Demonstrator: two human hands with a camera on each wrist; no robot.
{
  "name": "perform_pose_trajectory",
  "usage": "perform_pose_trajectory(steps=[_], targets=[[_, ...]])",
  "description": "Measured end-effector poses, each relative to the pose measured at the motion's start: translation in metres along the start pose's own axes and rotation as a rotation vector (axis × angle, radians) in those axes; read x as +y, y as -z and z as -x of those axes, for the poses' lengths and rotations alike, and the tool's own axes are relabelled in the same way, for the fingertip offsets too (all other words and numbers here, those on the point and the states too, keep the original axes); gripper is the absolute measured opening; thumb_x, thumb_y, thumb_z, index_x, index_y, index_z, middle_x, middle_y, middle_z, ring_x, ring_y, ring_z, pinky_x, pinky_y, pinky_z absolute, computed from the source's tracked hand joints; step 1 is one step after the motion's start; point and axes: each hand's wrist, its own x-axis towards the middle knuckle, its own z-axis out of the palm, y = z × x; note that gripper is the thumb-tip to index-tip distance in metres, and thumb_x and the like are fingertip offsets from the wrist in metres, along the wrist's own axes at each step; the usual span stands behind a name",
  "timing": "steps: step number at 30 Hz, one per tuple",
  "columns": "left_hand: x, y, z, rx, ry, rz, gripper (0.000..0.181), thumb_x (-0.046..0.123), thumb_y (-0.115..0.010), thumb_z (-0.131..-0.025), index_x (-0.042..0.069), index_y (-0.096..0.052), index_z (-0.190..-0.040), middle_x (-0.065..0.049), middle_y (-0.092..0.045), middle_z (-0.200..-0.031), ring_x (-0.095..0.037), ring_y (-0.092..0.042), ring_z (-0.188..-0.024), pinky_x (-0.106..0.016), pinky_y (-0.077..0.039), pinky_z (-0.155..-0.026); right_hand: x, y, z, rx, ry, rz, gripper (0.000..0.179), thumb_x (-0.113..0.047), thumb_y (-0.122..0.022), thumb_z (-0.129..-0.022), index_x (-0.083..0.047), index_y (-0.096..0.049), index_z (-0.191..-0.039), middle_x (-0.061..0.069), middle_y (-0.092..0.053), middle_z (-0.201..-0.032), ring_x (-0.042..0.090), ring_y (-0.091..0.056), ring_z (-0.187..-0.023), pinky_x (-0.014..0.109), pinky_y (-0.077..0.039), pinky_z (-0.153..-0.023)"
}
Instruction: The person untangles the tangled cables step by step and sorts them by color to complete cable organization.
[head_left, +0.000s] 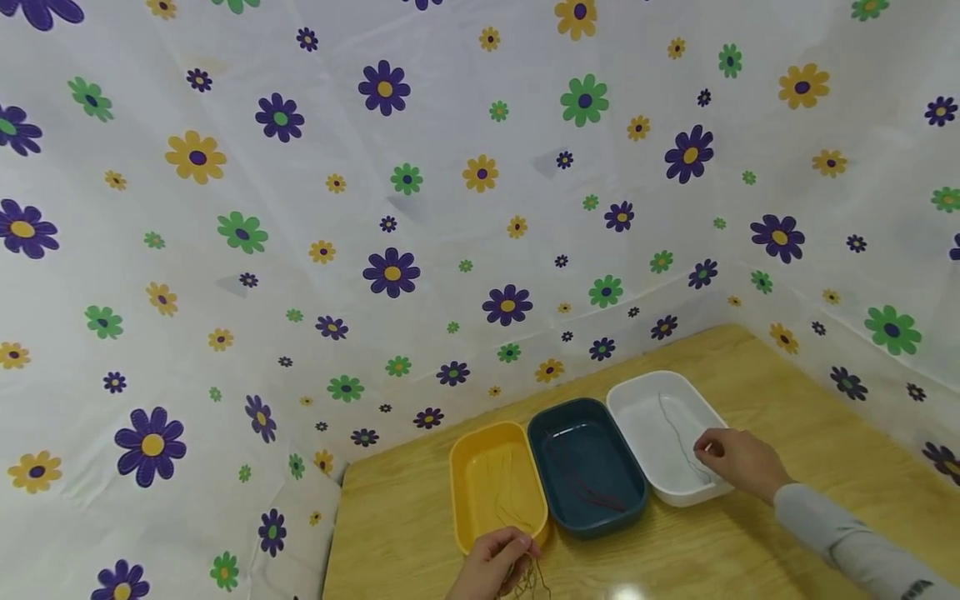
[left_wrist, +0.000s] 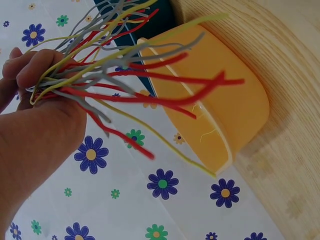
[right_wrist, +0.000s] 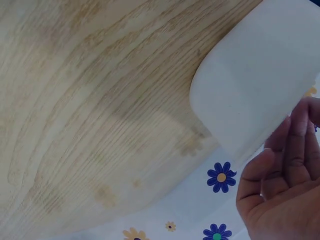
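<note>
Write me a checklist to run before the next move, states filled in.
1. Wire bundle secure in the left hand: ok, gripped between thumb and fingers.
2. Bundle down to one colour: not ok, red, yellow and grey wires are mixed.
3. Yellow tray holding one colour: ok, only thin yellow wires show.
4. Dark blue tray holding one colour: ok, only red wires show.
5. Right hand, at the white tray, free of wire: looks ok, none shows between its fingers.
6. Exact wire count in each tray: cannot tell, strands are too fine.
</note>
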Motion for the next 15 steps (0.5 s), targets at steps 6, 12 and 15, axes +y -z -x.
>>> perform_pose_trajectory(steps=[6,12,15], targets=[[0.001,-0.007,-0.001,-0.012,-0.026,0.013,0.041,0.017,-0.053,-0.109,-0.023,-0.058,-0.11,0.003,-0.049,-0.067,-0.003,-0.032,-0.047,-0.017,-0.028,-0.046,-0.023,-0.005,0.014,0.014,0.152,-0.119,0.011,-0.019,-0.07,-0.098,-0.01,-0.075,-0.102,-0.008,-0.064,-0.079,0.005,-0.052,-0.07,0.026,-0.044,-0.063],[0.005,-0.014,-0.005,-0.025,-0.056,0.014,0.042,0.018,-0.053,-0.109,-0.023,-0.059,-0.11,0.004,-0.049,-0.067,-0.002,-0.033,-0.048,-0.016,-0.028,-0.046,-0.063,-0.017,0.029,-0.043,0.361,-0.208,0.004,-0.018,-0.071,-0.098,-0.016,-0.075,-0.099,-0.015,-0.065,-0.078,-0.005,-0.052,-0.069,0.023,-0.046,-0.062],[0.008,-0.018,-0.007,-0.016,-0.051,-0.005,0.04,0.02,-0.054,-0.109,-0.02,-0.062,-0.109,0.005,-0.05,-0.069,-0.002,-0.034,-0.051,-0.016,-0.028,-0.047,-0.081,-0.022,0.033,-0.102,0.408,-0.241,0.004,-0.02,-0.071,-0.099,-0.022,-0.074,-0.099,-0.016,-0.066,-0.082,-0.005,-0.054,-0.072,0.023,-0.048,-0.064]])
